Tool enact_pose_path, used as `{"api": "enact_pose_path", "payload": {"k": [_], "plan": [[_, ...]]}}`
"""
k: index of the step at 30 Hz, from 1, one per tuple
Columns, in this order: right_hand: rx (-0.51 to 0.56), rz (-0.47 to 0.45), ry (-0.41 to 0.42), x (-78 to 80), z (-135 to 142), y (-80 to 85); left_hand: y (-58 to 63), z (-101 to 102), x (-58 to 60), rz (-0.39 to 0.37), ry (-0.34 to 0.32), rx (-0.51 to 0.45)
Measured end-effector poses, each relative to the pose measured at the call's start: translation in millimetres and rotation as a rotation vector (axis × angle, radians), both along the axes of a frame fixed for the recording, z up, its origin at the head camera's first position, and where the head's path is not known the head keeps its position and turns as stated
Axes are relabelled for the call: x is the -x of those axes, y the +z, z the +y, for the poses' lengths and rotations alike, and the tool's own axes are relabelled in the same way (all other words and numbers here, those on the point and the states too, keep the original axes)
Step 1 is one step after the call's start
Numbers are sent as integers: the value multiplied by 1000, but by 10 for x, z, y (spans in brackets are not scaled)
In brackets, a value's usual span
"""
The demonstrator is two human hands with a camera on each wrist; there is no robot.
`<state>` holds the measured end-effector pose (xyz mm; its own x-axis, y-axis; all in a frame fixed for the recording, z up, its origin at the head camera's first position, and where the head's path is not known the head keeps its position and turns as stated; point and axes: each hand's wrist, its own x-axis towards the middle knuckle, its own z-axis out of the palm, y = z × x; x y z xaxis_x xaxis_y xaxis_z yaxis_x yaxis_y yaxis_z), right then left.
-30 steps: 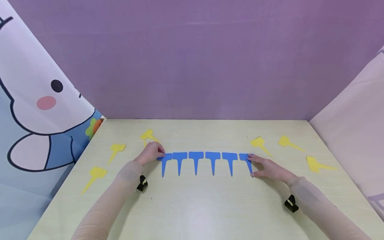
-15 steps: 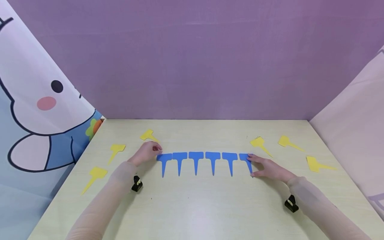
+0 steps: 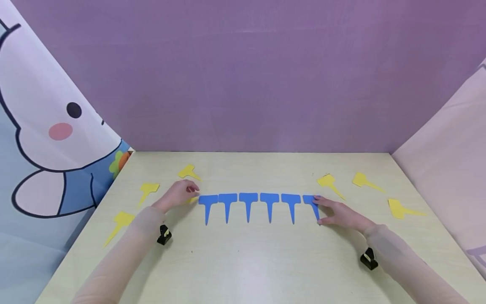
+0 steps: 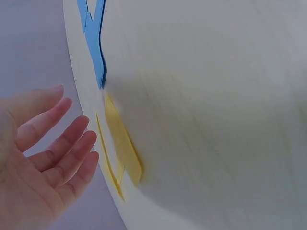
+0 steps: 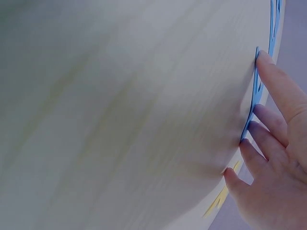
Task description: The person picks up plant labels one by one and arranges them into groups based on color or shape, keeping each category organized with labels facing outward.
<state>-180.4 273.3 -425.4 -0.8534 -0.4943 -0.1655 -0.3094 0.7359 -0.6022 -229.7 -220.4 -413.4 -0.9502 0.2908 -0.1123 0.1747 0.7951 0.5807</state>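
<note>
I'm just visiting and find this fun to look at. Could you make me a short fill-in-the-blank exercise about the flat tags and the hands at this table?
1. The row of tags across the middle of the table is coloured ____.
2. Counted from end to end, that row has ____ tags.
3. The scattered tags out to both sides are coloured ____.
4. The hand touching the end tag of the row is the person's ____ one.

Missing words: blue; six; yellow; right.
</note>
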Motion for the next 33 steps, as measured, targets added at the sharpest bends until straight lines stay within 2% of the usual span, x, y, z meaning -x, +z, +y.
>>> {"api": "enact_pose_path", "payload": {"k": [6,11,18,33], "plan": [[-1,-1,-4,-9,-1,15,59,-130,-32,20,-19,27],[2,1,-1,-12,0,22,89,-242,-58,27,2,61],[-8,0,-8,-11,5,17,116,-397,-94,10,29,59],[3,10,4,2,19,-19,87,-770,-41,15,72,85]]}}
